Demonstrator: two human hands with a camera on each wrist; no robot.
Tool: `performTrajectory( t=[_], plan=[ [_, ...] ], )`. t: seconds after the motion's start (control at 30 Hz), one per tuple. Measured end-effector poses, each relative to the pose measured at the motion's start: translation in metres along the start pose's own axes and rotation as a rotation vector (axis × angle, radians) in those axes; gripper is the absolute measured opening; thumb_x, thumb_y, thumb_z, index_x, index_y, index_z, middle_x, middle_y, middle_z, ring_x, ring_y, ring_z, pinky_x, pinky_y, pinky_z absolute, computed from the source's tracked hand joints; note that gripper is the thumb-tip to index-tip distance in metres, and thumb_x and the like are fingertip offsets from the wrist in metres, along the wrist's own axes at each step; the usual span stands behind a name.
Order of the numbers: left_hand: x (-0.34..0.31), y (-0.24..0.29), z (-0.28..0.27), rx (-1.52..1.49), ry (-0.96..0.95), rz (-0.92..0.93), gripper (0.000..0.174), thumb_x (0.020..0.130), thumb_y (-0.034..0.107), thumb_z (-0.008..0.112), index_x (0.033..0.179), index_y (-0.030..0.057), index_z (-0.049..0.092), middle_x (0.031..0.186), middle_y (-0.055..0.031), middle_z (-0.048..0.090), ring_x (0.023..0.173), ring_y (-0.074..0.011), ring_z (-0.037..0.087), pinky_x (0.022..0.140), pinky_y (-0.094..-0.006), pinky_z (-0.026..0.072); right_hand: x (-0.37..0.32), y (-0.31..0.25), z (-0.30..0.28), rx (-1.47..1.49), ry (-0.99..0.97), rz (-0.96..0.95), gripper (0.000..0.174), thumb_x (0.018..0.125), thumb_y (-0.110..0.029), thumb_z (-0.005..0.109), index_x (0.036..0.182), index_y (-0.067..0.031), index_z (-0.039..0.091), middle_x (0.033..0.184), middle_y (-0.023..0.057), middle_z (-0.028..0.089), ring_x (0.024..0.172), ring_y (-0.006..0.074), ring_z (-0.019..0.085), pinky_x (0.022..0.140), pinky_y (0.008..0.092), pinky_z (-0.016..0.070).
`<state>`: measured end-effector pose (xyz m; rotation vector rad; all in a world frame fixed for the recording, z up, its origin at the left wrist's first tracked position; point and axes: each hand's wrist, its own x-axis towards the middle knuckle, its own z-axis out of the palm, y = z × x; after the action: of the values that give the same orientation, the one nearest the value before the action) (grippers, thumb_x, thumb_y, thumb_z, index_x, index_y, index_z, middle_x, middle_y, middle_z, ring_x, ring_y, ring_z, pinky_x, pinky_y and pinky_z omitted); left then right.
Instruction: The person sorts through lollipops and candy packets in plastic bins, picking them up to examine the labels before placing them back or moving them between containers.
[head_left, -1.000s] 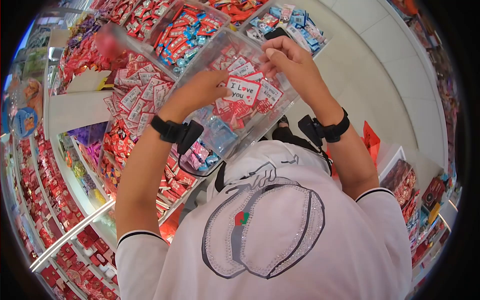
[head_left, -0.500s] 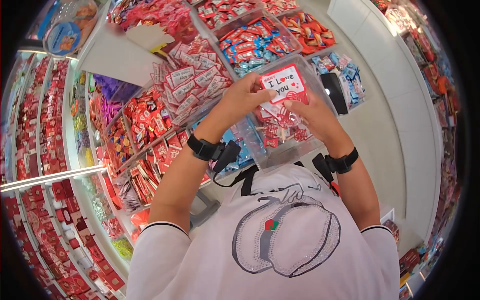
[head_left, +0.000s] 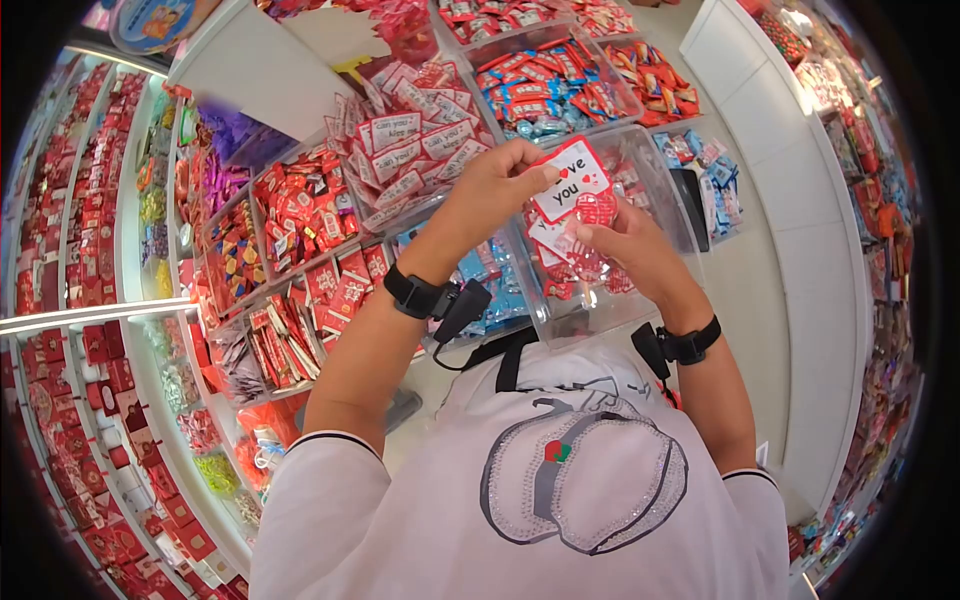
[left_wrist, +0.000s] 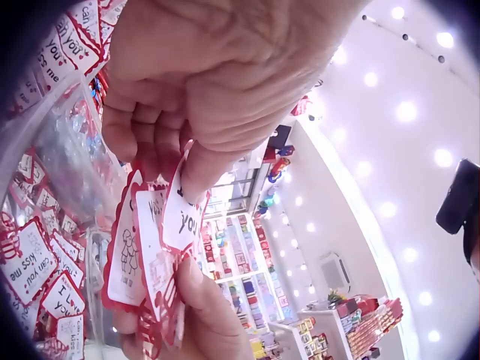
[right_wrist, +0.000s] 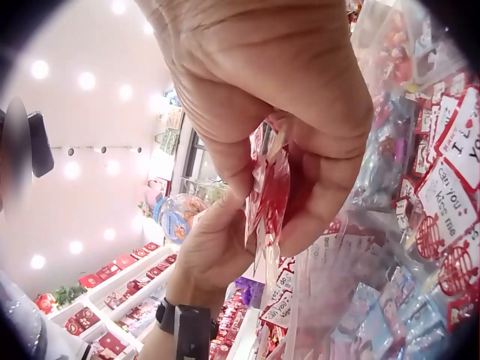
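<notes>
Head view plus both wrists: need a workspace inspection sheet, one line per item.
surface: no table seen; sloped rows of clear bins.
job's things: bunch of red-and-white cards; the top one reads "love you".
clutter: loose wrapped sweets fill the bins.
grips: left hand pinches the cards' top; right hand pinches their lower part.
cables: black lead hangs from the wrist camera on the left arm.
surroundings: shop with red boxes on wall shelves and a pale floor.

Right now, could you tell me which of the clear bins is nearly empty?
The front bin beneath the left hand and right hand, which pinch I Love You cards: only a few red cards lie inside, whereas its neighbours are full.
</notes>
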<state>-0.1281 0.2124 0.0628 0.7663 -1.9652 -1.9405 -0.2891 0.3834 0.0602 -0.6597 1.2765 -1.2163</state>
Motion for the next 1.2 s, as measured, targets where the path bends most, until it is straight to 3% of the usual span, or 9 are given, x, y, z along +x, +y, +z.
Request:
performTrajectory(
  t=[0.2, 0.3, 0.53, 0.63, 0.67, 0.77, 0.87, 0.97, 1.2],
  plan=[
    [-0.008, 0.006, -0.031, -0.071, 0.186, 0.094, 0.019, 0.100, 0.026, 0.068, 0.107, 0.0092, 0.067, 0.086, 0.0060, 0.064, 0.066, -0.0002, 0.049, 0.057, -0.0185, 0.0389, 0.004, 0.010, -0.006, -0.024, 0.013, 0.056, 0.066, 0.090, -0.026, 0.079, 0.142, 0.0001, 0.048, 0.117, 0.0091, 0.069, 0.103, 0.0131, 0.067, 0.090, 0.0290, 0.0532],
    [-0.023, 0.030, -0.070, 0.006, 0.374, 0.125, 0.017, 0.099, 0.019, 0.068, 0.104, 0.0030, 0.065, 0.088, 0.0040, 0.065, 0.075, -0.0017, 0.053, 0.064, -0.0201, 0.0422, 0.003, 0.011, -0.006, -0.007, 0.026, 0.022, 0.065, 0.092, -0.025, 0.077, 0.143, 0.0008, 0.047, 0.117, 0.0094, 0.069, 0.102, 0.0131, 0.067, 0.091, 0.0294, 0.0534],
    [-0.042, 0.034, -0.200, 0.386, 0.789, 0.199, 0.017, 0.100, 0.018, 0.066, 0.106, 0.0017, 0.065, 0.091, -0.0011, 0.069, 0.077, -0.0040, 0.058, 0.069, -0.0224, 0.0481, -0.004, 0.011, -0.018, 0.055, 0.097, -0.009, 0.058, 0.096, -0.021, 0.073, 0.142, 0.0023, 0.048, 0.119, 0.0093, 0.068, 0.104, 0.0133, 0.067, 0.091, 0.0292, 0.0541],
    [-0.033, 0.041, -0.215, 0.616, 0.771, 0.263, 0.017, 0.100, 0.017, 0.064, 0.108, 0.0021, 0.065, 0.090, -0.0045, 0.070, 0.079, -0.0089, 0.063, 0.071, -0.0263, 0.0506, -0.004, 0.009, -0.017, 0.069, 0.116, -0.009, 0.060, 0.095, -0.022, 0.073, 0.143, 0.0027, 0.046, 0.119, 0.0090, 0.068, 0.105, 0.0134, 0.066, 0.091, 0.0293, 0.0540],
    [-0.025, 0.032, -0.229, 0.768, 0.749, 0.342, 0.016, 0.099, 0.016, 0.064, 0.111, 0.0054, 0.065, 0.092, -0.0088, 0.072, 0.081, -0.0180, 0.068, 0.074, -0.0310, 0.0524, -0.004, 0.009, -0.016, 0.076, 0.119, -0.008, 0.061, 0.095, -0.022, 0.074, 0.144, 0.0028, 0.046, 0.119, 0.0089, 0.068, 0.105, 0.0134, 0.066, 0.092, 0.0292, 0.0540],
    [-0.010, 0.035, -0.239, 0.983, 0.691, 0.394, 0.015, 0.099, 0.012, 0.064, 0.113, 0.0055, 0.065, 0.090, -0.0045, 0.070, 0.080, -0.0124, 0.064, 0.074, -0.0277, 0.0517, -0.005, 0.010, -0.016, 0.076, 0.126, -0.003, 0.064, 0.095, -0.022, 0.074, 0.146, 0.0031, 0.044, 0.120, 0.0091, 0.067, 0.106, 0.0138, 0.066, 0.092, 0.0293, 0.0539],
    [0.006, 0.029, -0.248, 1.104, 0.609, 0.442, 0.015, 0.098, 0.013, 0.065, 0.112, 0.0070, 0.065, 0.094, -0.0088, 0.071, 0.084, -0.0192, 0.068, 0.078, -0.0310, 0.0532, -0.006, 0.014, -0.018, 0.075, 0.162, -0.003, 0.064, 0.095, -0.022, 0.074, 0.146, 0.0035, 0.044, 0.121, 0.0097, 0.067, 0.107, 0.0144, 0.066, 0.093, 0.0296, 0.0540],
    [0.021, 0.018, -0.255, 1.186, 0.563, 0.527, 0.013, 0.097, 0.015, 0.063, 0.108, 0.0103, 0.065, 0.096, -0.0111, 0.071, 0.091, -0.0324, 0.068, 0.078, -0.0389, 0.0531, -0.008, 0.012, -0.015, 0.093, 0.173, -0.003, 0.063, 0.096, -0.021, 0.073, 0.146, 0.0036, 0.044, 0.122, 0.0102, 0.067, 0.108, 0.0150, 0.066, 0.093, 0.0302, 0.0541],
    [0.043, 0.006, -0.262, 1.272, 0.457, 0.521, 0.010, 0.094, 0.011, 0.062, 0.104, 0.0114, 0.064, 0.098, -0.0108, 0.071, 0.092, -0.0341, 0.068, 0.076, -0.0418, 0.0533, -0.011, 0.013, -0.011, 0.124, 0.160, -0.030, 0.056, 0.097, -0.017, 0.071, 0.143, 0.0022, 0.047, 0.122, 0.0101, 0.066, 0.108, 0.0154, 0.066, 0.094, 0.0313, 0.0547]
  ],
)
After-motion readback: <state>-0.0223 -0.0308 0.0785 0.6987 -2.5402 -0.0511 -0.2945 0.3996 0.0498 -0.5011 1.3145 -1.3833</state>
